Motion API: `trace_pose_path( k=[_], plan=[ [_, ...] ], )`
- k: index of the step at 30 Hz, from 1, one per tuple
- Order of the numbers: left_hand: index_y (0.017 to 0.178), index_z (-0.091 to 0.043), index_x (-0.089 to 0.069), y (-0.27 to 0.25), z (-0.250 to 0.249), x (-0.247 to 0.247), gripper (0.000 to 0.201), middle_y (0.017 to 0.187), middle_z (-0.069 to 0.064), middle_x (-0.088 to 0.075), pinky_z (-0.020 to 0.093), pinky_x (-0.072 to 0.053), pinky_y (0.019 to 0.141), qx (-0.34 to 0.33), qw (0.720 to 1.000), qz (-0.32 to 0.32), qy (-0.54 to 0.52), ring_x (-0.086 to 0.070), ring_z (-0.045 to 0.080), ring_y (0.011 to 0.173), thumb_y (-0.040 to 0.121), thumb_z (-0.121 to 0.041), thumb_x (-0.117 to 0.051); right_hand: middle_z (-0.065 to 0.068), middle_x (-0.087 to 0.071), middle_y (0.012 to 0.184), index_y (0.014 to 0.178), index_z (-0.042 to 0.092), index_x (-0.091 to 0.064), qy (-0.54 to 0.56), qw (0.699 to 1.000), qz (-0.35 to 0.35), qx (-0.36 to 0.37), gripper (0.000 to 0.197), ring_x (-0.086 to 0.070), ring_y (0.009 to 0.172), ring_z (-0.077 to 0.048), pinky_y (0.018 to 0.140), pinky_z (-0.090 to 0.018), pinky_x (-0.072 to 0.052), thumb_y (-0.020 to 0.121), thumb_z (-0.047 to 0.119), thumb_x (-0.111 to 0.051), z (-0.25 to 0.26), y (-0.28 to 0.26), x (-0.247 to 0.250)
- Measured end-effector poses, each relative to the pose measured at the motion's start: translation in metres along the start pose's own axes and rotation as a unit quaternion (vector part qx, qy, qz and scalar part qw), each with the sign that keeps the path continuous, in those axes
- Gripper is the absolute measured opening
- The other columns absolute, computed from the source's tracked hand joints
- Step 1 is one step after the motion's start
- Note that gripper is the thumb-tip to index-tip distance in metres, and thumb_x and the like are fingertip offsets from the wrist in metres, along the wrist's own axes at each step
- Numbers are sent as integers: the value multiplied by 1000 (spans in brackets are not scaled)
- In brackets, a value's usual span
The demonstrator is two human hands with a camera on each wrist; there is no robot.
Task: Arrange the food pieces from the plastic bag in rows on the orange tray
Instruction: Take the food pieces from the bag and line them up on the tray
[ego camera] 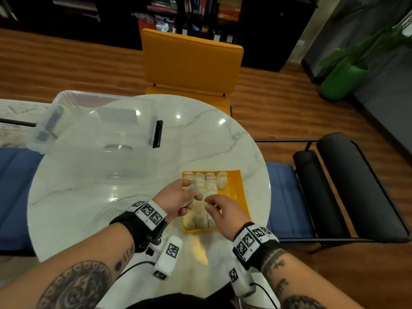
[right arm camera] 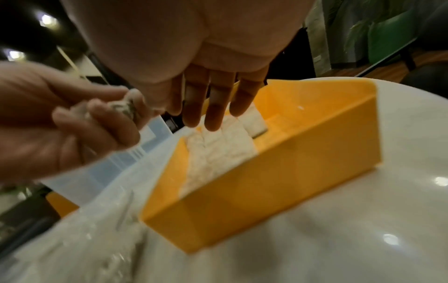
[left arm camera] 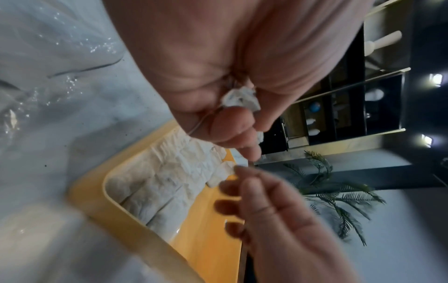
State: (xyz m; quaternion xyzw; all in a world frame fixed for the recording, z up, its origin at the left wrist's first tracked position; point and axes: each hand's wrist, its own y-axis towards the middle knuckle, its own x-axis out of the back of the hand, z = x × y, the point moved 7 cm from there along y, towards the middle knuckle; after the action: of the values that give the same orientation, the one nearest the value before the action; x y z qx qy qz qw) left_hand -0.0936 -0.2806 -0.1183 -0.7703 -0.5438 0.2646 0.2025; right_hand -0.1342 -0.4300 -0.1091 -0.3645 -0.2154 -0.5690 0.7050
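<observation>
My left hand [ego camera: 196,197] holds a pale food piece [ego camera: 192,188] in curled fingers just above the left side of the orange tray [ego camera: 236,190]. The same food piece [left arm camera: 240,99] shows in the left wrist view, pinched under the palm. Several food pieces [ego camera: 210,184] lie in tight rows that fill the tray's left part. My right hand [ego camera: 214,204] hovers over those rows, empty; in the right wrist view its fingers [right arm camera: 211,107] point down, nearly straight, just above the rows [right arm camera: 218,149]. The clear plastic bag [ego camera: 107,208] lies crumpled on the table left of the tray.
A round marble table [ego camera: 211,141] carries a large clear storage box [ego camera: 100,130] at the back left. An orange chair [ego camera: 191,63] stands behind the table and a black bench [ego camera: 345,186] to its right. The tray's right strip [left arm camera: 213,229] is bare.
</observation>
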Motion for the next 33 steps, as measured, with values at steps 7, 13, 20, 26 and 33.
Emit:
trace_pose_path(
  k=[7, 13, 20, 26, 33],
  plan=[
    [116, -15, -48, 0, -14, -10, 33, 81, 3, -72, 18, -43, 47, -95, 974, 8, 207, -55, 4, 51, 90, -19, -67, 8, -68, 93, 123, 25, -60, 207, 978, -11, -28, 26, -64, 80, -5, 74, -19, -47, 100, 32, -54, 21, 20, 18],
    [100, -25, -57, 3, -23, -3, 31, 92, -3, -69, 26, -50, 70, -167, 928, -35, 330, -65, 10, 80, 80, -36, -78, 4, -68, 79, 95, 16, -65, 270, 960, -36, -62, 9, -63, 63, -5, 60, -19, -46, 94, 24, -65, 10, 26, 23],
    [101, -18, -67, 14, -19, 8, 21, 69, -2, -58, 18, -34, 43, -123, 983, -55, 125, -44, 4, 42, 90, -36, -69, -3, -72, 85, 91, 17, -60, 344, 932, -93, -73, 8, -67, 69, -10, 57, -20, -47, 94, 22, -66, 5, 20, 32],
    [84, -23, -71, 12, -32, 11, 10, 85, -8, -71, 23, -47, 80, -188, 953, -92, 218, -64, 6, 80, 91, -30, -67, -9, -74, 95, 93, 18, -61, 310, 947, -44, -73, 19, -69, 79, -14, 64, -17, -50, 86, 27, -75, 1, 18, 16],
    [80, -25, -71, 11, -20, -1, 20, 78, -11, -69, 21, -47, 73, -198, 901, -45, 382, -61, 3, 79, 87, -43, -69, 14, -70, 94, 100, 35, -67, 192, 980, -49, 1, 12, -62, 84, 1, 75, -13, -48, 89, 31, -70, 9, 20, 22]
  ],
)
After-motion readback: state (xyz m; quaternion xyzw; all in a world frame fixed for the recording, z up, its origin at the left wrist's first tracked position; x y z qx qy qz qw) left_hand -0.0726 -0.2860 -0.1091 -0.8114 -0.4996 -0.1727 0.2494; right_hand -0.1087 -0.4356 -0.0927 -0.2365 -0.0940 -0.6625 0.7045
